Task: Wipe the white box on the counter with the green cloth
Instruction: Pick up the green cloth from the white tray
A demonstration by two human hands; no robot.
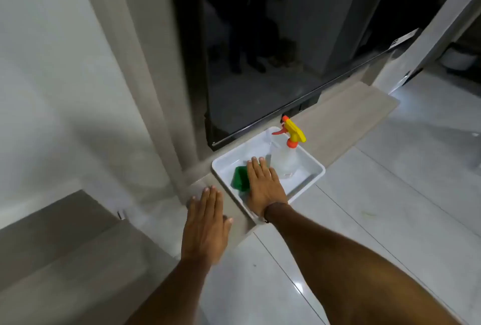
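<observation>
A shallow white box [316, 177] sits on a low beige ledge in front of a dark glass panel. Inside it lies a folded green cloth [240, 178]. My right hand [263, 186] lies flat, palm down, inside the box, with its fingers over the right part of the cloth and pressing on it. My left hand [205, 225] rests flat on the beige ledge [346, 121] just left of the box, fingers together, holding nothing. A clear spray bottle [285, 158] with a yellow and orange trigger head stands in the box's far right part.
A dark glass panel [260, 64] rises right behind the box. A beige pillar [156, 90] stands to the left. Glossy white floor tiles [390, 220] spread to the right and front. A beige step [65, 259] lies at lower left.
</observation>
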